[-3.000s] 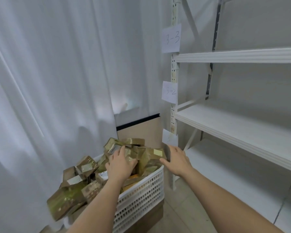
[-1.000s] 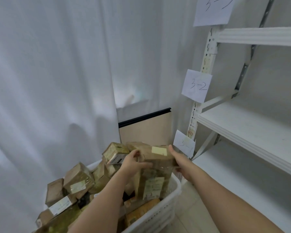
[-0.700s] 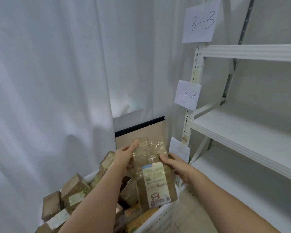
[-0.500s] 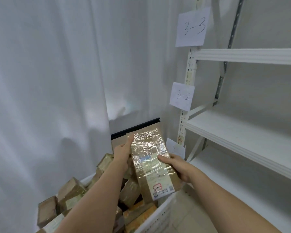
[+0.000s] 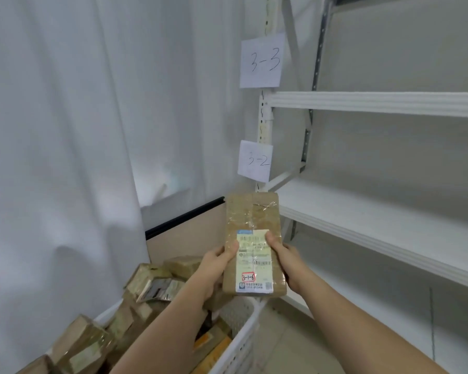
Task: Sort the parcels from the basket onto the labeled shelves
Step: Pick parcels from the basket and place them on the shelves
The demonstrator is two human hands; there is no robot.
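Brown taped parcel upright between my hands, label marked 3-1-6 facing me; basket of parcels below my grip; shelves right.

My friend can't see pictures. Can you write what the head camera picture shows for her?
Two bare hands, left and right, hold up a brown taped parcel marked 3-1-6 above a white basket of more parcels. Beside it stand white shelves with paper signs 3-3 and 3-2.

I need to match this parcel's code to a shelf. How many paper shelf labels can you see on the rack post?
2. The "3-3" label hangs just above the upper shelf; the "3-2" label hangs above the middle shelf. The held parcel may hide a lower one.
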